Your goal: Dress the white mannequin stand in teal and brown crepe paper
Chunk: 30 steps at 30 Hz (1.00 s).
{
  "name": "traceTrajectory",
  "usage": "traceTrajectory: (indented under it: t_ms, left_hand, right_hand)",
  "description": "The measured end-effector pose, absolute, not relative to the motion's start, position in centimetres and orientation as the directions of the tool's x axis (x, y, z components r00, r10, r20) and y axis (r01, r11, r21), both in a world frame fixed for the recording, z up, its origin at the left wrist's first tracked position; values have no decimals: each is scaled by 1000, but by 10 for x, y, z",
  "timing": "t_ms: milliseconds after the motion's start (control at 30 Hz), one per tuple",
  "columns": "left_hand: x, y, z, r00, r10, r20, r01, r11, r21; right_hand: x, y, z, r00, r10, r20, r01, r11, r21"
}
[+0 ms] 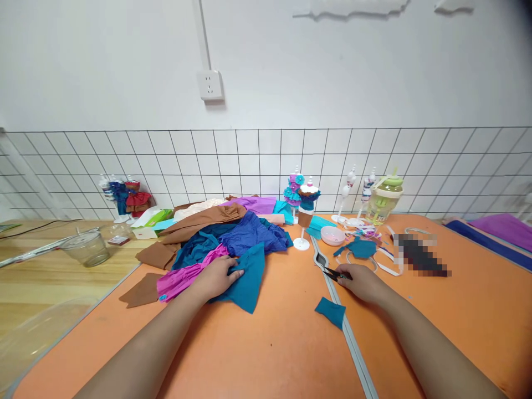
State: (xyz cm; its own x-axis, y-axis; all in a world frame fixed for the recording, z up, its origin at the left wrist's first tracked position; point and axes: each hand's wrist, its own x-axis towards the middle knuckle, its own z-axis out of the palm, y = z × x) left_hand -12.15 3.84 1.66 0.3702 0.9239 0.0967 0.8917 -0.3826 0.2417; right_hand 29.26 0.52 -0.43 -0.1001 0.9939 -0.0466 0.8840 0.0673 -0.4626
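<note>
My left hand (pixel 220 277) is closed on the edge of a teal crepe paper sheet (pixel 251 277) beside the heap, its thumb lying on top and the other fingers partly hidden. Magenta crepe paper (pixel 183 281) runs under that wrist. My right hand (pixel 359 281) grips small black scissors (pixel 336 274), blades pointing left over the table's grey seam. Nearer me lies a small teal paper piece (pixel 331 312). Beyond the hands stands a mini dress form (pixel 305 219) on a white base, with a brown skirt and teal and brown ruffles.
Blue crepe paper (pixel 253 235) and brown sheets (pixel 203 221) are piled at the back left. A pink bowl (pixel 332 235), teal scraps (pixel 361 248), a green-lidded bottle (pixel 386 202) and more dress forms stand or lie behind. A clear cup (pixel 86 248) is on the wooden table.
</note>
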Motion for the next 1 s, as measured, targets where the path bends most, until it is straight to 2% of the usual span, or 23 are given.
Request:
traceTrajectory:
  t_ms: [300,400,533,600,700,833,1000]
  left_hand:
    - [-121,35,15,316,949,13,887,-300,351]
    - [-125,39,10,311,951,6,905,-298,305]
    - [-136,46,8,238,971,26,959,-239,152]
    - [-144,51,9,194,980,48,975,-198,97]
    - [-156,58,10,130,988,86,987,-137,80]
    - [-156,58,16,110,981,162,985,-129,114]
    - [-138,45,36,89,930,356,975,-155,161]
  right_hand:
    - [290,5,0,-88,995,-54,884,53,-465]
    - [289,4,1,-85,995,-59,882,48,-469]
    - [290,4,0,-98,993,-65,878,56,-476]
    - [291,4,-1,-105,992,-69,876,60,-479]
    - [293,5,-2,-111,991,-72,874,63,-482]
    - [294,6,-4,-117,991,-72,871,67,-487]
    - [294,5,-4,-125,990,-66,868,77,-491]
